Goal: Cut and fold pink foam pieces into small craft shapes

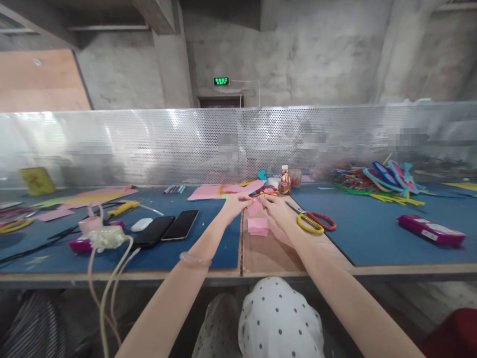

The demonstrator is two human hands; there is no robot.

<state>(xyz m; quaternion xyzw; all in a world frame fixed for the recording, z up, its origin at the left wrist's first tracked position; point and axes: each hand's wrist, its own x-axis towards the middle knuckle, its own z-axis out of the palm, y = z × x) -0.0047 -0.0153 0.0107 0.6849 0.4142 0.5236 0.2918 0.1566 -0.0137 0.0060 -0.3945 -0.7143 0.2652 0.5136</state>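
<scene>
My left hand (237, 204) and my right hand (272, 205) meet over the wooden strip in the middle of the table. Between them is a small piece of pink paper (255, 209), pinched by the fingers of both hands. Nearer to me lie small pink paper rectangles (258, 226), one partly over another. Just right of my right forearm rest scissors (310, 223) with one yellow and one red handle loop. Beyond my hands are larger pink paper sheets (204, 192) and a small bottle (285, 180) with a red and brown label.
Two dark phones (181, 224) and a white earbud case (141, 224) lie left, near a power adapter with cables (112, 237). At right are a heap of colourful pipe cleaners (357, 181) and a magenta box (430, 230). A perforated metal screen (149, 144) stands behind.
</scene>
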